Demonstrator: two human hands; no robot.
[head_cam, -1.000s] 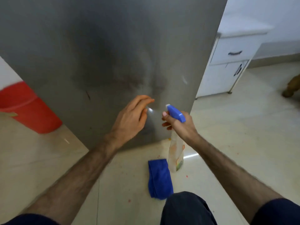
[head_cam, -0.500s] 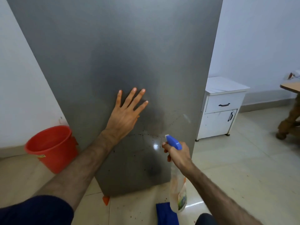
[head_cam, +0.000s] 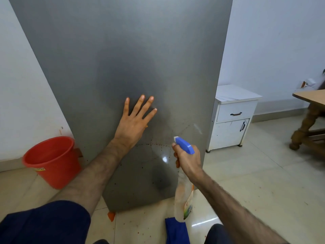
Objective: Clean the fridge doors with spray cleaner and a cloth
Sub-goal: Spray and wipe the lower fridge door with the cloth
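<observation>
Fridge door (head_cam: 123, 59) is filling the upper middle of the view, its top cut off by the frame; dark specks and a curved streak are showing on it low down, between the two hands; what they are is not resolving. Left hand (head_cam: 134, 123) is lying flat on the door, fingers (head_cam: 140, 106) spread wide, gripping nothing. Right hand (head_cam: 189, 160) is wrapping the neck of the spray bottle (head_cam: 183, 196), fingers closed on it; blue nozzle head is pointing at the door just right of the left hand; bottle body is hanging below the fist, blurred, label unreadable. Blue cloth (head_cam: 176, 231) is lying on the floor (head_cam: 255, 182) under the bottle, partly cut off by the lower edge. Red bucket (head_cam: 51, 161) is standing well left of the left fingers, beside the door's left edge. White cabinet (head_cam: 232, 115) is standing right of the door's right edge; a wooden bench (head_cam: 311, 97) further right is cropped; open tiled floor is lying between right hand and cabinet.
</observation>
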